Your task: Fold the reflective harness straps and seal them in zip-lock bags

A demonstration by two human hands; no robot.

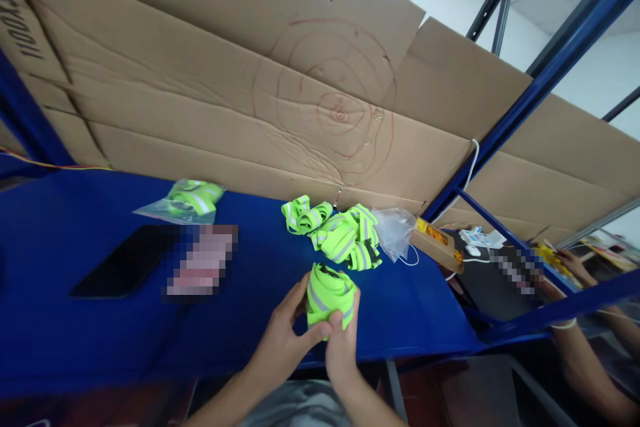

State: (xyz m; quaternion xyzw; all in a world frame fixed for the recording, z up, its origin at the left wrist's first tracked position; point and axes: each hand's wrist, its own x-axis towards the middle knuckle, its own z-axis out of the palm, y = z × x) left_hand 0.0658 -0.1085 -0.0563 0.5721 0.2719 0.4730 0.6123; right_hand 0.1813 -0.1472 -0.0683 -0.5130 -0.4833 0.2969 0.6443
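Observation:
A rolled bundle of neon-yellow webbing with silver reflective stripes (330,293) is held up at the front edge of the blue table, in the middle of the head view. My left hand (289,327) grips its left side, thumb across the lower front. From the right, my right hand (344,340) closes around it, its thumb also on the front. A dark piece shows at the top of the roll. Just behind lies a loose heap of the same reflective webbing (345,237), with a smaller coil (306,215) at its left.
On the blue table (260,320) are a clear bag with webbing (193,200), a black flat phone-like slab (125,263), a blurred-out pinkish item (203,260), a plastic bag (396,230) and a small carton (437,247). Cardboard (225,93) stands behind. At right, another person's arm (583,353) shows.

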